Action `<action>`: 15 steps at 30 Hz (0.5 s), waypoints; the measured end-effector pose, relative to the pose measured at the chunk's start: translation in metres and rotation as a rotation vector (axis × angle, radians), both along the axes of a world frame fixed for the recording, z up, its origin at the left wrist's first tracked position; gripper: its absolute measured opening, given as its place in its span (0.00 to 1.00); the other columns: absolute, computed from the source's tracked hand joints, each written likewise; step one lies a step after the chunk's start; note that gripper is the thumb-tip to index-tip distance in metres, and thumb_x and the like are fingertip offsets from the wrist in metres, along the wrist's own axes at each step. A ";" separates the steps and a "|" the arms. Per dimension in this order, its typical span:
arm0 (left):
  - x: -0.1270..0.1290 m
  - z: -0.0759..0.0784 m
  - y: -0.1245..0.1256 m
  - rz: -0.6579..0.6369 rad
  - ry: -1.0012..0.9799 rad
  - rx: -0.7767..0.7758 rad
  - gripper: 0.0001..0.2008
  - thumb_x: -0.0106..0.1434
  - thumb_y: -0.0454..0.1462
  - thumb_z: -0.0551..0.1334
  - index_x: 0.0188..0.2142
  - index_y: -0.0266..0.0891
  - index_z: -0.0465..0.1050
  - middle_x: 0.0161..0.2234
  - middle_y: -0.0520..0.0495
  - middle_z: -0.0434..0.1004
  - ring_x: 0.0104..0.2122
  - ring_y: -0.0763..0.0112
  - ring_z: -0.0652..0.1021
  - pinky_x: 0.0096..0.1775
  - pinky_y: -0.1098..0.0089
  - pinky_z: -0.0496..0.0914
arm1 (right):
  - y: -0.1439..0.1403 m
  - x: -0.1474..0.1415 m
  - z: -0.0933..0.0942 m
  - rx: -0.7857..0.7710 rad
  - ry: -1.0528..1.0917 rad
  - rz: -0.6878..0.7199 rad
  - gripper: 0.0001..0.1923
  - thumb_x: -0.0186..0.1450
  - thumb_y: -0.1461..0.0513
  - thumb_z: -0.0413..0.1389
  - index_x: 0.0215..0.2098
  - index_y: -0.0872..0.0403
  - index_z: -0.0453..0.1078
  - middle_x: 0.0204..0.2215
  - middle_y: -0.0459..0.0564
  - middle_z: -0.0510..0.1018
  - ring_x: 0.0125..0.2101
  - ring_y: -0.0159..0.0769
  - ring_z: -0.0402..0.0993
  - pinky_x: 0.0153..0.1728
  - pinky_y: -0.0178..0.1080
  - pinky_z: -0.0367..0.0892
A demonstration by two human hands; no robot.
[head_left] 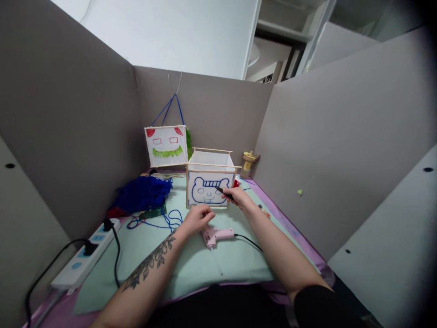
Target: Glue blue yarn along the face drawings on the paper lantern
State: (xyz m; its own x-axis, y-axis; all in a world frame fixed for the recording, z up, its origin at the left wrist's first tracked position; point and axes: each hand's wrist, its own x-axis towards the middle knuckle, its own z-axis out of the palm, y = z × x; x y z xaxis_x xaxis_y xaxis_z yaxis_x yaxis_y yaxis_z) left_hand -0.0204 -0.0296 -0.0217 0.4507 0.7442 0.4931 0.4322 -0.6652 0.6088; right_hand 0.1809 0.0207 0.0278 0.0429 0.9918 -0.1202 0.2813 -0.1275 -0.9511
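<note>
Evidently mid-drawing, the right hand (239, 197) pinches a dark pen (223, 191) against the bear face on the paper lantern box (209, 182) near the table's far edge, while the left hand (198, 218), loosely curled, rests beside the pink glue gun (216, 235), so further strokes would need the box kept steady.

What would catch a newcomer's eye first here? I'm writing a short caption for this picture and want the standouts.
Centre stage is the white box lantern with a blue bear face, against which the right hand holds a dark pen. The left hand rests on the mat just before it, beside a pink glue gun. Behind, a second lantern with a red and green face hangs on blue strings, above a heap of blue yarn.
</note>
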 end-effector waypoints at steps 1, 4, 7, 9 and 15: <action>0.000 0.000 0.000 -0.003 -0.003 0.000 0.11 0.61 0.39 0.56 0.26 0.37 0.72 0.25 0.50 0.73 0.27 0.72 0.71 0.31 0.72 0.63 | 0.000 0.000 0.001 0.000 0.002 0.000 0.13 0.58 0.60 0.54 0.22 0.60 0.73 0.09 0.42 0.65 0.09 0.21 0.48 0.10 0.30 0.42; 0.000 0.000 0.000 -0.003 -0.009 -0.003 0.11 0.61 0.39 0.56 0.26 0.37 0.72 0.25 0.50 0.72 0.27 0.72 0.71 0.31 0.72 0.63 | -0.001 -0.001 0.002 -0.009 0.004 -0.002 0.12 0.58 0.61 0.54 0.21 0.60 0.73 0.09 0.43 0.65 0.09 0.21 0.49 0.11 0.30 0.44; 0.000 -0.001 0.000 -0.004 0.001 -0.007 0.12 0.61 0.40 0.56 0.27 0.36 0.72 0.25 0.49 0.73 0.27 0.72 0.71 0.31 0.72 0.63 | -0.002 -0.001 0.004 -0.030 0.004 -0.007 0.12 0.59 0.61 0.54 0.21 0.60 0.72 0.08 0.42 0.64 0.09 0.21 0.48 0.11 0.30 0.44; 0.000 -0.001 0.000 -0.004 0.003 -0.002 0.12 0.61 0.40 0.56 0.26 0.37 0.72 0.25 0.49 0.73 0.27 0.72 0.71 0.31 0.73 0.63 | -0.004 -0.002 0.006 -0.039 0.010 -0.011 0.12 0.59 0.61 0.54 0.21 0.60 0.72 0.09 0.43 0.64 0.09 0.21 0.49 0.11 0.30 0.45; 0.000 0.000 -0.001 -0.007 -0.004 -0.003 0.12 0.61 0.40 0.56 0.26 0.37 0.72 0.25 0.50 0.73 0.27 0.72 0.71 0.31 0.73 0.63 | -0.006 -0.003 0.011 -0.051 0.032 -0.002 0.11 0.59 0.62 0.54 0.22 0.59 0.72 0.10 0.43 0.65 0.10 0.22 0.51 0.12 0.29 0.47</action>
State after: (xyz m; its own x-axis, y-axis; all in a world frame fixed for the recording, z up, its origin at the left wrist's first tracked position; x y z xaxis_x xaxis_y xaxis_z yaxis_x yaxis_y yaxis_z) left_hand -0.0203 -0.0305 -0.0212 0.4542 0.7423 0.4926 0.4253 -0.6666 0.6122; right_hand 0.1782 0.0146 0.0390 0.0405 0.9843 -0.1720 0.2507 -0.1766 -0.9518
